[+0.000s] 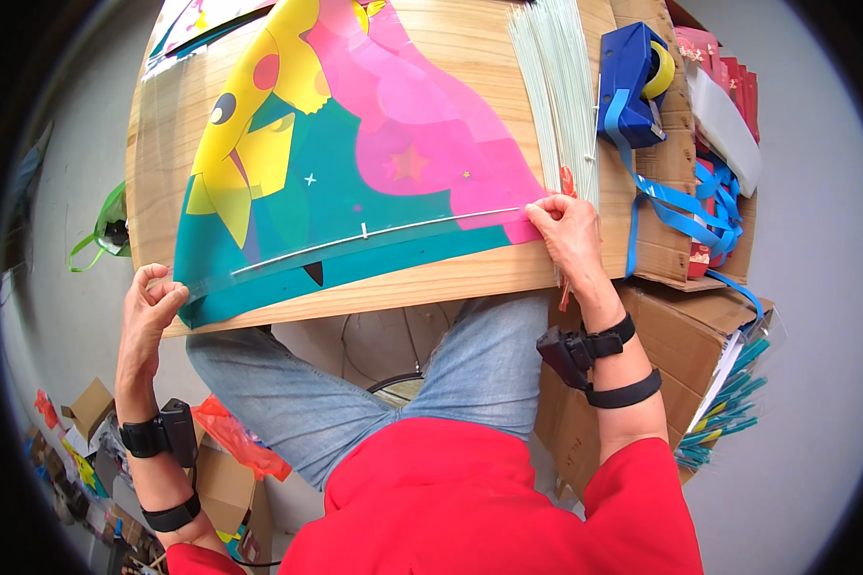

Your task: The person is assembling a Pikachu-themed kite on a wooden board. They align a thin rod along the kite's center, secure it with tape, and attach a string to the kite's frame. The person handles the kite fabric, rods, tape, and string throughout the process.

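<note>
A thin, glossy printed sheet [393, 240] in teal, pink and yellow with cartoon figures lies over the near part of the wooden table. Across it, close to its near edge, runs a thin white rod [302, 247] with a small white piece at its middle. My left hand [149, 305] pinches the sheet's left corner, where a clear strip lies along the edge. At the other end my right hand [566, 228] has thumb and finger closed at the rod's tip, over the sheet's pink right corner. The exact contact there is hidden by the fingertips.
A bundle of thin pale rods [561, 91] lies right of the sheet on the table [460, 57]. Beyond it sit a blue tape dispenser [633, 81] and an open cardboard box [676, 172] trailing blue ribbon. Another carton [633, 369] stands below; a green bag [112, 220] hangs left.
</note>
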### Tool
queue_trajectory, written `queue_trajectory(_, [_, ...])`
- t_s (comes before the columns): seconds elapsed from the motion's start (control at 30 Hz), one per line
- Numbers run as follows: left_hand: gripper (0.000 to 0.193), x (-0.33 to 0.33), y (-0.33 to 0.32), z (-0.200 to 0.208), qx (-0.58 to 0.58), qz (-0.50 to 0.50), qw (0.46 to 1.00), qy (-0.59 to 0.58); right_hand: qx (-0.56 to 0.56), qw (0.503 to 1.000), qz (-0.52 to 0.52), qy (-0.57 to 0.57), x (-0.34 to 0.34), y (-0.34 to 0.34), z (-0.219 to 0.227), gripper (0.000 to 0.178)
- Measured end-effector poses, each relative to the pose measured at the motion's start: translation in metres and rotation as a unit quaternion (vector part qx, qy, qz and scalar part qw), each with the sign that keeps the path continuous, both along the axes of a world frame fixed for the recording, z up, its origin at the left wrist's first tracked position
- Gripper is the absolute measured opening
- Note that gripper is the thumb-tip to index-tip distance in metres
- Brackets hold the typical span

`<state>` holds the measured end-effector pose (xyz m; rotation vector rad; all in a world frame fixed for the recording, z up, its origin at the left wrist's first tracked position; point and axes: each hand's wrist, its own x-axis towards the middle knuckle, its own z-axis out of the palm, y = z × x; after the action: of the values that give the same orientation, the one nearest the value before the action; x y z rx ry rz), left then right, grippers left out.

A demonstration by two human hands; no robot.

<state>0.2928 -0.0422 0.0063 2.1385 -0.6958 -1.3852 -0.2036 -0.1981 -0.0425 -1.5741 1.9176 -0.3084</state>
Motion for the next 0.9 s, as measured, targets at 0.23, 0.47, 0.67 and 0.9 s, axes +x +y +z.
queue_trajectory(0.23, [0.042,0.002,-0.001,-0.001,0.002,-0.003,1.000,-0.008,0.000,1.000,0.006,0.010,-0.001,0.000,0.000,0.022])
queue_trajectory(0.47, [0.044,-0.004,-0.003,-0.002,-0.002,-0.003,1.000,-0.010,-0.012,0.999,0.034,0.024,-0.008,-0.002,-0.004,0.022])
queue_trajectory(0.67, [0.050,-0.004,-0.002,-0.005,0.000,-0.002,1.000,-0.013,-0.015,0.997,0.065,0.027,-0.016,-0.007,-0.006,0.023])
queue_trajectory(0.9, [0.054,-0.012,-0.008,-0.004,0.017,0.010,1.000,-0.021,-0.002,0.998,0.064,0.021,-0.023,-0.009,-0.008,0.024])
